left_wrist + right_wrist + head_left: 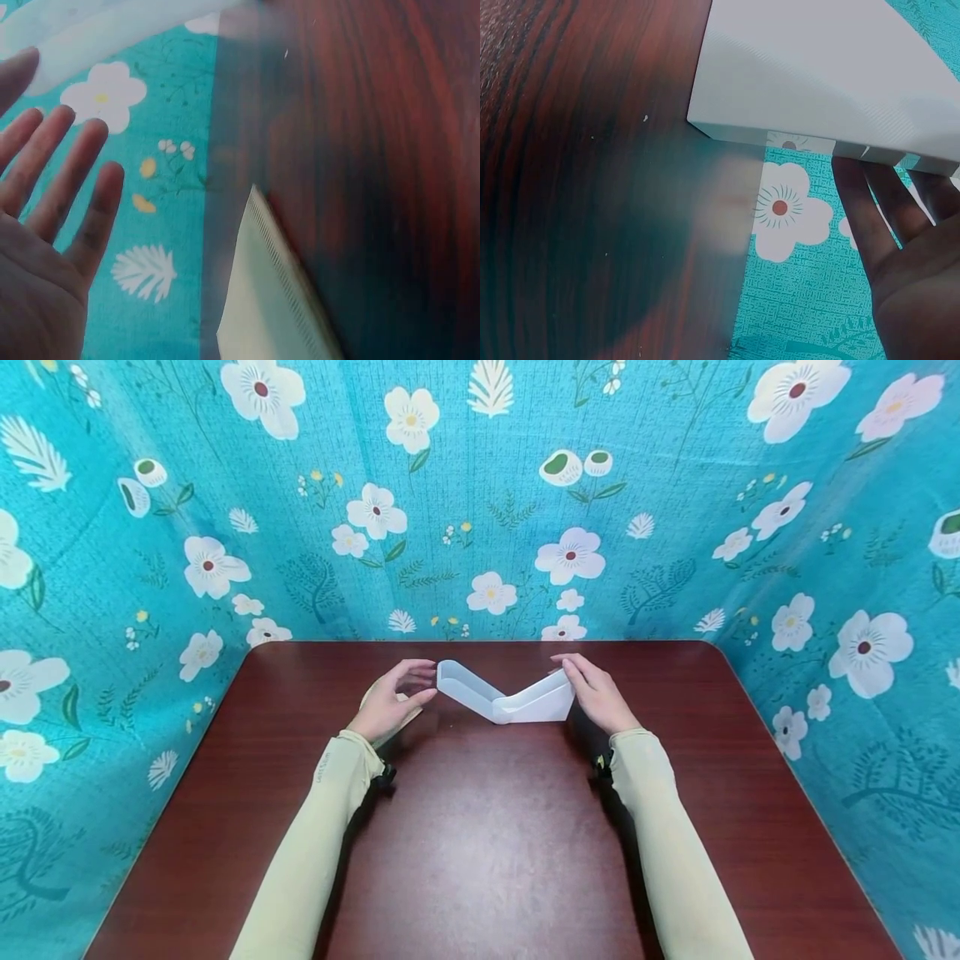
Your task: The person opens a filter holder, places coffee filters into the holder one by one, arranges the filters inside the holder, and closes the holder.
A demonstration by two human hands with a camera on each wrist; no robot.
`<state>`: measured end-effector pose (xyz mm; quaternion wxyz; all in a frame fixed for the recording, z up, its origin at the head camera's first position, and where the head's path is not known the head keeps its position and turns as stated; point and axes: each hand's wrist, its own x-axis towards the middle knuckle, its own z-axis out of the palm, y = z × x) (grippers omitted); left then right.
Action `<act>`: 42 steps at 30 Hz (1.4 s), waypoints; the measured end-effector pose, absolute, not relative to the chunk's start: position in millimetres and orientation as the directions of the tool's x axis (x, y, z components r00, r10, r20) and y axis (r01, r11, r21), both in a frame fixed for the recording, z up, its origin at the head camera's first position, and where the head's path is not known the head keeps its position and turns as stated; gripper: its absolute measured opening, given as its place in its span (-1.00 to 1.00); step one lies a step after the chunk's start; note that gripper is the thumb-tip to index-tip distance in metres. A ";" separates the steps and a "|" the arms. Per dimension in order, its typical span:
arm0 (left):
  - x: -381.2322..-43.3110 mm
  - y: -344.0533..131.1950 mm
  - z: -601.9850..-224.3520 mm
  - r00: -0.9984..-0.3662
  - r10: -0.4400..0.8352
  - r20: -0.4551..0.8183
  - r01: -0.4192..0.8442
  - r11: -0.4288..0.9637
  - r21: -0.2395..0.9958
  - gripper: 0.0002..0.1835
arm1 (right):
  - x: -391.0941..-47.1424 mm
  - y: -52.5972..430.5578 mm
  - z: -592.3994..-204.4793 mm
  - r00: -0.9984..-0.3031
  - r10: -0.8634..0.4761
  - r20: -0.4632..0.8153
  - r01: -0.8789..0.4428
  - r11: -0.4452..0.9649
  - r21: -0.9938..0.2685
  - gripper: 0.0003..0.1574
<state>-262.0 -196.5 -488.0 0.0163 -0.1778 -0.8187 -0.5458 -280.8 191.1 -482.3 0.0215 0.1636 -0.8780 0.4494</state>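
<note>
A white plastic V-shaped holder [471, 689], with two trough-like arms meeting at a middle joint, stands on the tabletop. My left hand [393, 697] is beside its left end, thumb and fingers loosely spread. In the left wrist view the left palm [45, 255] is bare, the holder's pale edge [112, 37] beyond it. My right hand [596, 693] holds the raised right end, thumb on the near side and fingers reaching behind. The right wrist view shows the white side [802, 75] with fingers [870, 214] against its edge; the thumb is hidden there.
The dark red-brown wooden table [495, 843] has rounded far corners. A blue floral cloth [480, 502] hangs behind and along both sides. Pale sleeves cover both forearms, with small dark wrist mounts [386, 777] below.
</note>
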 end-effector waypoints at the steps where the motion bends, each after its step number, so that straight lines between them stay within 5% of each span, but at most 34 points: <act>1: -263.3 -200.8 -488.3 -0.939 0.263 0.223 0.308 0.349 0.885 -0.48 | -280.7 190.7 -481.8 -0.947 -0.264 0.184 -0.303 0.542 -0.784 -0.42; 8: -267.3 -241.6 -496.2 -0.984 0.113 0.134 0.174 0.520 0.836 -0.50 | -279.3 190.0 -482.0 -0.956 -0.244 0.161 -0.272 0.539 -0.797 -0.39; 19: -254.2 -259.6 -498.3 -0.986 -0.059 -0.153 -0.133 0.835 0.534 -0.19 | -278.6 190.3 -481.4 -0.957 -0.241 0.161 -0.273 0.563 -0.780 -0.37; 42: -250.0 -244.5 -501.5 -0.991 -0.109 -0.078 -0.131 0.904 0.407 -0.23 | -274.6 185.9 -481.4 -0.963 -0.228 0.144 -0.252 0.569 -0.783 -0.41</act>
